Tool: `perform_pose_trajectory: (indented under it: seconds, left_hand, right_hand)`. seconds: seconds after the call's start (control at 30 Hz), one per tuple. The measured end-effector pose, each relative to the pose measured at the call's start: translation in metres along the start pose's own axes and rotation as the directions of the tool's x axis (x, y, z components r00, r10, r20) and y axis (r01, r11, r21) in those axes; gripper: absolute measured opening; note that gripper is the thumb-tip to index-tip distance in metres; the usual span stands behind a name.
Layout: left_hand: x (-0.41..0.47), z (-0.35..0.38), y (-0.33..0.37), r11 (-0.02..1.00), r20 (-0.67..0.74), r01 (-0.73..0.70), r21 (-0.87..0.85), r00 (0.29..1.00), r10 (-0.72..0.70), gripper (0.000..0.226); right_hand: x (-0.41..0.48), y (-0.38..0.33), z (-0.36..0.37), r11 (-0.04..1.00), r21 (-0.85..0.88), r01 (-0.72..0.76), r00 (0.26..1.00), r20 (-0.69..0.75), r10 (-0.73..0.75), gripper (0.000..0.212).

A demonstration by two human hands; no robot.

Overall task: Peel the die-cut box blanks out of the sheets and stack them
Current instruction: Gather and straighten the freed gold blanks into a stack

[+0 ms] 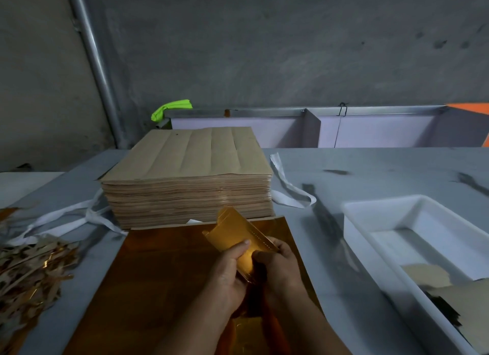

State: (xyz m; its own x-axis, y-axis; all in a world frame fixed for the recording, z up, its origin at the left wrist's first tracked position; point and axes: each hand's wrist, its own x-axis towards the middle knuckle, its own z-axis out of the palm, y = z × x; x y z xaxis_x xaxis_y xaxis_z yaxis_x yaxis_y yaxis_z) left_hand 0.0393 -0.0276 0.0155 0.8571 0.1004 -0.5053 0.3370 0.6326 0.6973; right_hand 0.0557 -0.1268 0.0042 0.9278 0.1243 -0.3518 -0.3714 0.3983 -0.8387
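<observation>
A gold foil box blank (232,233) is held up over a gold die-cut sheet (164,270) that lies flat on the table in front of me. My left hand (227,272) grips the blank's lower left edge with the thumb on its face. My right hand (277,267) pinches its lower right edge. Behind the sheet stands a tall stack of brown-backed sheets (188,175). More gold foil shows below my wrists (246,331), partly hidden by my arms.
A white plastic tray (370,222) at the right holds brown card pieces (455,288). A heap of gold and brown scrap strips (29,272) lies at the left. White strapping (288,188) trails beside the stack. A grey wall and a pipe (98,71) rise behind the table.
</observation>
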Motion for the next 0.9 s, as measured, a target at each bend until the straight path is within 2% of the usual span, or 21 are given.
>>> perform_pose_trajectory:
  seconds: [0.1,0.2,0.3,0.43,0.53,0.7,0.83,0.9]
  left_hand:
    - [0.0,0.002,0.004,0.999,-0.048,-0.012,0.052,0.999,0.014,0.029]
    - [-0.002,-0.006,0.017,0.983,-0.035,-0.025,0.182,0.999,0.032,0.036]
    - [-0.006,-0.015,0.027,0.945,0.003,-0.001,0.328,1.0,-0.001,0.051]
    - [-0.009,-0.023,0.025,0.882,0.079,0.013,0.47,0.995,-0.057,0.056]
    - [-0.008,-0.025,0.022,0.844,0.125,0.017,0.535,0.987,-0.1,0.056]
    - [-0.008,-0.02,0.019,0.821,0.189,0.027,0.571,0.969,-0.162,0.055]
    - [-0.007,-0.018,0.017,0.819,0.203,0.023,0.573,0.964,-0.17,0.056]
    - [-0.007,-0.018,0.016,0.815,0.196,0.029,0.579,0.965,-0.174,0.058]
  right_hand:
    - [-0.004,0.003,-0.001,0.999,-0.035,0.014,1.0,0.023,-0.013,0.023]
    - [-0.006,-0.002,-0.009,0.998,-0.059,0.027,0.991,0.132,-0.019,0.016]
    - [-0.002,-0.009,-0.016,1.0,0.008,0.016,0.969,0.245,-0.017,0.034]
    - [0.007,-0.013,-0.02,0.999,-0.006,0.044,0.966,0.254,-0.04,0.045]
    - [0.01,-0.018,-0.015,0.998,0.004,0.069,0.966,0.248,-0.068,0.045]
    - [0.014,-0.023,-0.011,0.994,0.073,0.087,0.966,0.24,-0.102,0.043]
    - [0.019,-0.02,-0.011,0.994,0.075,0.077,0.97,0.223,-0.092,0.059]
    - [0.019,-0.017,-0.011,0.994,0.089,0.062,0.973,0.217,-0.08,0.058]
